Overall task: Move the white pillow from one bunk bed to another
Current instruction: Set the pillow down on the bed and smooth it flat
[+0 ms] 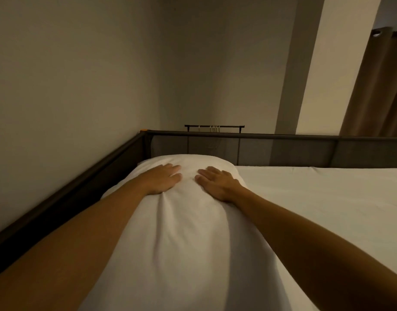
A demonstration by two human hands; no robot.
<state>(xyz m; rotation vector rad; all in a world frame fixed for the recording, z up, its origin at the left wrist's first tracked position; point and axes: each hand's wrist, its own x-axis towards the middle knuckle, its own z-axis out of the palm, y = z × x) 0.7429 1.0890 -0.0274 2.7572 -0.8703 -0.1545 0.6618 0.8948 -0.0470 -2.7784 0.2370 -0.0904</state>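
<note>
The white pillow [182,232] lies lengthwise on the white mattress [327,209] of a bunk bed, along its left side near the wall. My left hand [162,178] rests flat on the pillow's far part, fingers together and pointing right. My right hand [217,182] lies flat beside it, fingers pointing left, a small gap between the two hands. Both palms press into the fabric, which creases below them. Neither hand grips anything.
A dark metal guard rail [260,136] with mesh panels runs around the bed's far end and left side [69,191]. The wall stands close on the left. Behind the rail is a dark rack with hangers [213,127]. A brown curtain [379,90] hangs at right.
</note>
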